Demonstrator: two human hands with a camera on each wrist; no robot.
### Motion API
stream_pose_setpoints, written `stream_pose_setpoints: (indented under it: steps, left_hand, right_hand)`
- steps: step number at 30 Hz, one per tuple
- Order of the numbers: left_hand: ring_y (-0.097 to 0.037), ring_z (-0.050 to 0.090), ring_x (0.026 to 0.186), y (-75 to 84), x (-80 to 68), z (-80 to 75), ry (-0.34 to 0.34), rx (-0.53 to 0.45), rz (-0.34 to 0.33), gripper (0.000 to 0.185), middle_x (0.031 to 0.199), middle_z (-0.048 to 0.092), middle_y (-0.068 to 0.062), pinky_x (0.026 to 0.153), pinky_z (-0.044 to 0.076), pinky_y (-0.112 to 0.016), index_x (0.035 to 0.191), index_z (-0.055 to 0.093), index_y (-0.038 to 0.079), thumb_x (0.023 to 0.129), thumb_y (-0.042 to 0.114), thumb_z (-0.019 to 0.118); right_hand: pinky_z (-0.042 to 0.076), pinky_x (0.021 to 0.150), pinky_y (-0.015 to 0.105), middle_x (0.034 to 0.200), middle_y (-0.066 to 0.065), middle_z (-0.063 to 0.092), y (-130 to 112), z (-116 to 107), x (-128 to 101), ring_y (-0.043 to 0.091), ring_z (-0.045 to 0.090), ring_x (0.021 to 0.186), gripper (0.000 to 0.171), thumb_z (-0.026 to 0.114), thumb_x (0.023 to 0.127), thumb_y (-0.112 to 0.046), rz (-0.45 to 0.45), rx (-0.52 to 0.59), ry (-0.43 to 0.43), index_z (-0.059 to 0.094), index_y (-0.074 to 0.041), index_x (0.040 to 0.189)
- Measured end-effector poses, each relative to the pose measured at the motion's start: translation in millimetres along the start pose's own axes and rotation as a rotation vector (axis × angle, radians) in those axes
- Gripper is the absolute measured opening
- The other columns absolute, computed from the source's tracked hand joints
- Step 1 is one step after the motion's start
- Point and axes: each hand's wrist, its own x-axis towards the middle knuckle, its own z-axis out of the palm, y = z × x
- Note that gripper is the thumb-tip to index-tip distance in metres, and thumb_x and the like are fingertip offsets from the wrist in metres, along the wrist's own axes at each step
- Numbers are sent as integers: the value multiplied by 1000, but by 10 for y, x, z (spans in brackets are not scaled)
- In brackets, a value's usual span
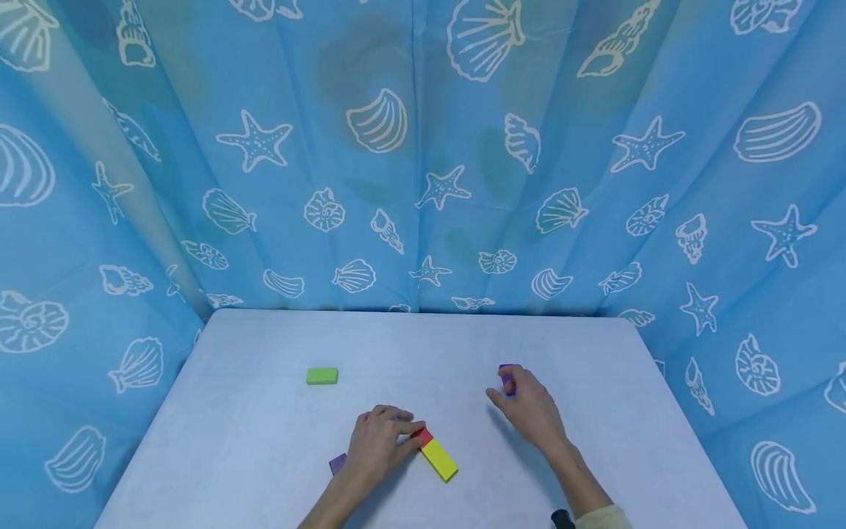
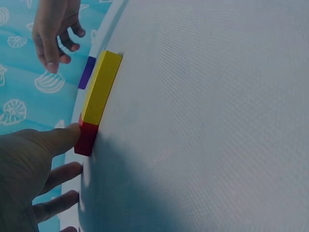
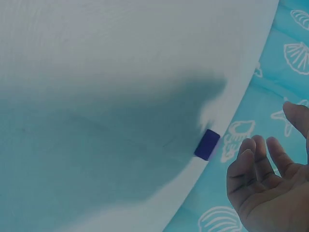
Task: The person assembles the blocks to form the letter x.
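My left hand (image 1: 380, 444) has its thumb and forefinger at the two sides of a small red block (image 1: 423, 436), pinching it. End to end with the red block lies a yellow block (image 1: 439, 461), the pair forming one slanting bar. In the left wrist view, a fingertip presses against the side of the red block (image 2: 86, 139). My right hand (image 1: 532, 408) hovers over a purple block (image 3: 207, 144), fingers loosely bent and apart from it in the right wrist view. In the head view those fingers partly cover this block.
A green block (image 1: 322, 376) lies on the left part of the white table (image 1: 264, 426). Another purple block (image 1: 338, 463) sits beside my left wrist, partly hidden by it. A blue curtain (image 1: 423, 162) with shell prints hangs behind the table and along its sides.
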Motion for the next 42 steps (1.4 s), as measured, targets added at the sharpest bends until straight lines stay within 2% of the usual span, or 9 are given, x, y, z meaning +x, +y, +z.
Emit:
stream_pose_setpoints:
  steps: [8, 14, 24, 42]
  left_hand:
    - [-24, 60, 115, 3, -4, 5, 5, -2, -3, 28, 115, 73, 6, 97, 48, -56, 114, 78, 32, 87, 39, 78]
    - [-23, 60, 116, -7, -6, 17, 14, 3, -2, 29, 116, 73, 6, 97, 48, -56, 114, 77, 32, 86, 40, 78]
    - [-23, 60, 116, 7, -8, -4, -2, -1, -15, 29, 116, 73, 6, 98, 47, -56, 114, 77, 32, 87, 40, 78]
    - [-23, 60, 114, -9, -9, 1, 4, -4, 0, 30, 116, 73, 7, 97, 48, -56, 115, 77, 33, 86, 39, 79]
  right_hand:
    - [55, 87, 50, 111, 14, 62, 185, 54, 80, 30, 61, 102, 44, 72, 94, -31, 71, 27, 3, 58, -4, 126]
    - [54, 92, 57, 125, 21, 54, 310, 114, 153, 40, 59, 114, 46, 69, 95, -30, 124, 28, 3, 52, -5, 130]
    - [50, 97, 59, 132, 25, 51, 359, 164, 226, 42, 54, 120, 62, 68, 95, -30, 203, 57, -35, 40, -2, 142]
    - [52, 95, 57, 127, 26, 56, 336, 139, 254, 42, 57, 117, 62, 70, 94, -25, 214, -12, -51, 43, 4, 142]
